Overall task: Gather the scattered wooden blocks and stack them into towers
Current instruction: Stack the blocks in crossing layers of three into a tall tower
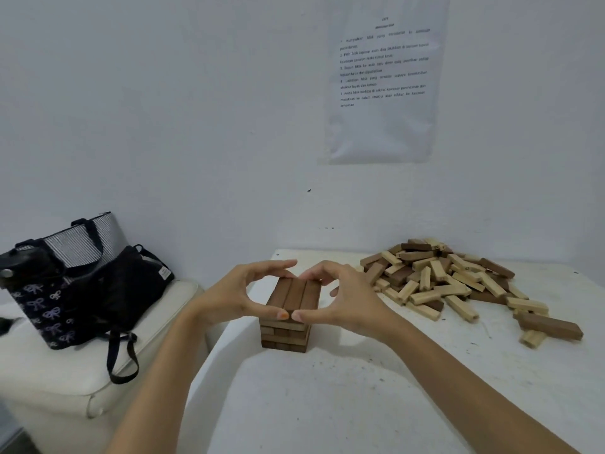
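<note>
A short tower of wooden blocks (285,335) stands near the left edge of the white table (343,404). Its top layer (293,294) is three dark brown blocks laid side by side. My left hand (240,294) curls around the left side of that layer and my right hand (340,298) around the right. Thumbs press the near ends, fingertips touch the far ends. A large heap of light and dark loose blocks (438,278) lies at the back right of the table.
A dark block (551,326) and a light one lie apart at the far right. Left of the table, a black backpack (108,290) and a striped tote (82,239) sit on a white cushioned seat (49,375). A printed sheet (383,80) hangs on the wall.
</note>
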